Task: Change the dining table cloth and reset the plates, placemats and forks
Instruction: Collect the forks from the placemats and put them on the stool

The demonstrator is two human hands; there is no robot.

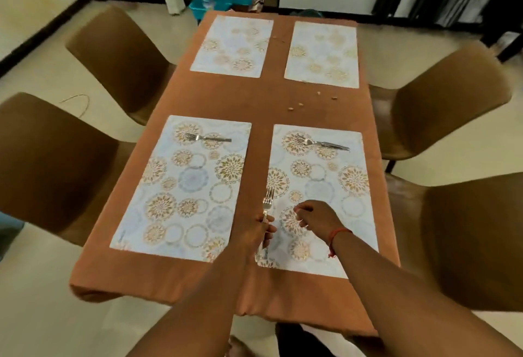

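L grip pinching forks at near-R placemat edge; R grip loosely curled, holding nothing.

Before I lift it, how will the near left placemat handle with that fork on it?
The near left placemat lies flat and thin, so it probably flexes when lifted by one edge. The fork resting loose near its far end would likely slide off. Its surface looks smooth, perhaps slippery on the brown tablecloth.
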